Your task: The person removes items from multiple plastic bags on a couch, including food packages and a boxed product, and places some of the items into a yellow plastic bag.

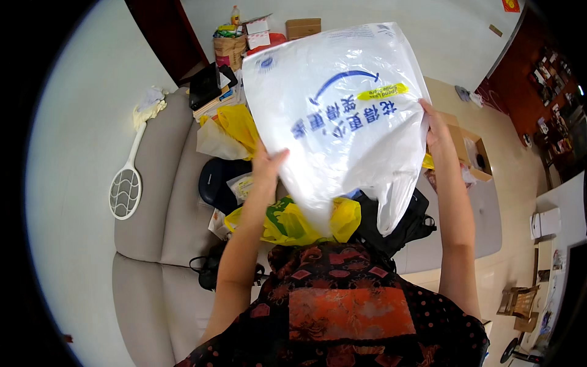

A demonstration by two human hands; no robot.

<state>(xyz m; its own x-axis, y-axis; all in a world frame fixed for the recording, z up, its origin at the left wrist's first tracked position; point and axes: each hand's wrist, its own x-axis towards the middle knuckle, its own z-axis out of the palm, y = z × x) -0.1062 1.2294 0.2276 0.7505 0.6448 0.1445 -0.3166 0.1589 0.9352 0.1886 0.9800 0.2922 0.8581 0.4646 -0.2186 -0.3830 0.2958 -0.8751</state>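
A large white plastic carrier bag (330,124) is spread out in front of me, its printed side facing up and its handle loops hanging towards me. My left hand (268,163) grips its left edge, thumb on top. At the right edge, my right hand (435,124) pinches the film between thumb and fingers. Below the bag, a yellow and green plastic bag (289,222) lies on the grey sofa (142,293). A black fabric bag (412,220) is partly covered by the white one. Whatever lies directly behind the white bag is hidden.
An electric fly swatter (126,192) leans on the sofa's backrest. Yellow bags (236,124), a dark rounded case (215,181) and a black handbag (208,273) are at the left. An open cardboard box (481,156) stands right. Behind are a paper sack (229,50) and a cardboard box (302,28).
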